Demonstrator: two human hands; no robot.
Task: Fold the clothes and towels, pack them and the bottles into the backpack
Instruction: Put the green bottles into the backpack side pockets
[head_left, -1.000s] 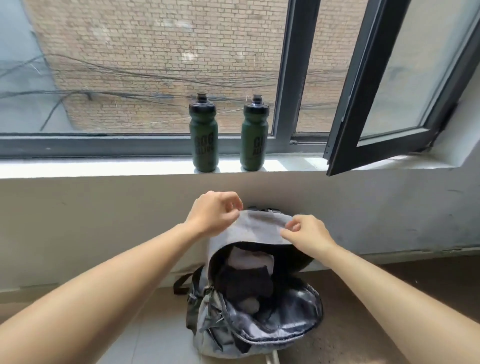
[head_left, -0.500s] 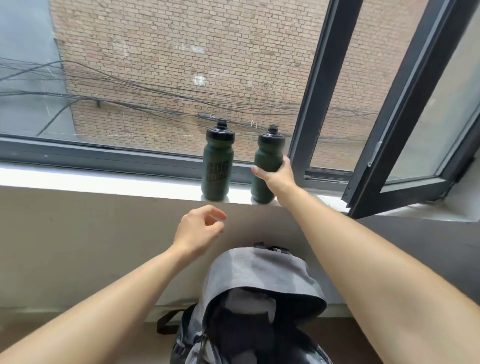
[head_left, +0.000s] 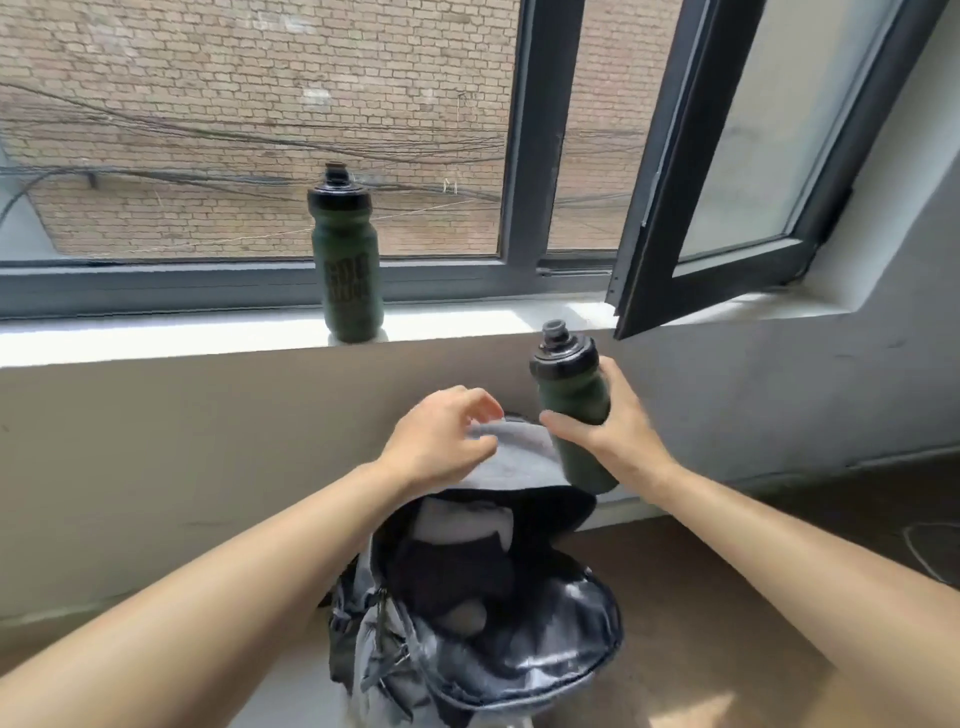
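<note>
A grey backpack (head_left: 524, 462) stands open on the floor against the wall, with folded dark and light cloth (head_left: 457, 561) inside. My right hand (head_left: 618, 431) grips a dark green bottle (head_left: 571, 400) with a black cap, upright, just above the backpack's right top edge. My left hand (head_left: 441, 441) hovers at the backpack's grey top flap with fingers loosely curled; whether it touches the flap is unclear. A second dark green bottle (head_left: 347, 260) stands on the white window sill (head_left: 156, 338).
An open black window sash (head_left: 727, 171) juts inward over the sill at the right. A grey wall (head_left: 156, 467) runs below the sill. Brown floor (head_left: 727, 597) lies to the right of the backpack.
My right hand took the right bottle off the sill and brought it down over the backpack. My left hand came back to the top flap. The view tilted down.
</note>
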